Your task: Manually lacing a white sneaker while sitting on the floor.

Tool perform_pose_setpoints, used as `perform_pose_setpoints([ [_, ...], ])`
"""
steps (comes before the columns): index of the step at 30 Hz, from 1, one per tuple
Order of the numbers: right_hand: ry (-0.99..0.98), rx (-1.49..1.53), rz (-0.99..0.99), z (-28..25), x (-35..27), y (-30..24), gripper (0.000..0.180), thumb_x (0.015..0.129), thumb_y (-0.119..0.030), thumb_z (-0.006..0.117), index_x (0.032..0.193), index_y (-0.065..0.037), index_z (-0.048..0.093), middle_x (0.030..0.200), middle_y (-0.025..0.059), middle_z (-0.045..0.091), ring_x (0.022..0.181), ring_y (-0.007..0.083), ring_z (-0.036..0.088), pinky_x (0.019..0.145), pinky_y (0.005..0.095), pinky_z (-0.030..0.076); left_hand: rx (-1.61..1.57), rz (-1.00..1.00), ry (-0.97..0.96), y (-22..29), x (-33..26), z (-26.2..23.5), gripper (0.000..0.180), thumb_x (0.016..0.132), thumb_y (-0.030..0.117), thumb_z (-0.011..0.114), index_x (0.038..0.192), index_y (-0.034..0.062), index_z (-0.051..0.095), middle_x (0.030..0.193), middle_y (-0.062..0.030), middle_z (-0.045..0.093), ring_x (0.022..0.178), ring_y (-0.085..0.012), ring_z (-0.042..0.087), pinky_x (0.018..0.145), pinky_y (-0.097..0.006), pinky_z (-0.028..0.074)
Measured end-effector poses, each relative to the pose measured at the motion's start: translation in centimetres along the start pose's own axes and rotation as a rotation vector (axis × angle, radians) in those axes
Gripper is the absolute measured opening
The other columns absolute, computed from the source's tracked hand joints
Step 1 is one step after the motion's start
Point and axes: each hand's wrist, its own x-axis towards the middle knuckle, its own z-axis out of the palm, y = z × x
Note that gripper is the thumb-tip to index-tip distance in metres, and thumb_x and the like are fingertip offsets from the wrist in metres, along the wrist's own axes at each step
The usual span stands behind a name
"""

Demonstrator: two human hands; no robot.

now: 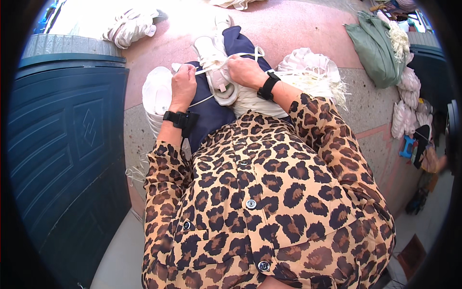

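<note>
A white shoe lies across my dark-trousered lap, its toe pointing away and a pink patch showing inside near the heel. My left hand is closed in a pinch on a flat white shoelace that runs to the shoe. On the shoe's other side, my right hand has its fingers closed at the lacing, and lace trails beyond them over my knee. Its fingertips partly hide what they grip, but it looks like the lace. Both wrists wear black straps.
Nested white shoe-shaped pieces stand left of my lap. Right of it lie a bundle of pale laces and a white pile. A green bag sits far right, a white bundle far left, near blue door panels.
</note>
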Motion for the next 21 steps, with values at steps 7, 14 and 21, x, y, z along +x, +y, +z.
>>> perform_pose_setpoints([
  [7, -0.064, -0.232, -0.077, -1.4, 0.9, -1.6, 0.015, 0.069, -0.006, 0.051, 0.077, 0.001, 0.062, 0.079, 0.0179, 0.061, 0.072, 0.0312, 0.062, 0.065, 0.0376, 0.049, 0.147, 0.095, 0.093, 0.4, -0.7, -1.2, 0.019, 0.083, 0.02, 0.054, 0.083, 0.0027, 0.061, 0.075, -0.017, 0.06, 0.069, -0.0319, 0.059, 0.062, -0.038, 0.046],
  [14, -0.031, -0.397, -0.191, -0.7, 1.3, -0.9, 0.009, 0.068, -0.009, 0.055, 0.072, -0.008, 0.063, 0.077, 0.0088, 0.062, 0.075, 0.0219, 0.06, 0.064, 0.0375, 0.039, 0.466, 0.061, 0.028, 0.3, -2.2, 2.0, 0.015, 0.077, 0.014, 0.05, 0.073, 0.0092, 0.064, 0.072, -0.0102, 0.062, 0.075, -0.0277, 0.055, 0.062, -0.042, 0.043],
  [21, 0.24, -0.433, -0.17, -1.0, 0.7, -1.1, 0.007, 0.066, -0.01, 0.056, 0.069, -0.01, 0.063, 0.075, 0.0034, 0.057, 0.079, 0.0187, 0.051, 0.069, 0.0353, 0.034, 0.437, 0.029, 0.021, 0.9, -1.0, 3.0, 0.015, 0.072, 0.011, 0.049, 0.07, 0.0065, 0.063, 0.075, -0.0096, 0.062, 0.078, -0.0271, 0.055, 0.065, -0.041, 0.042],
])
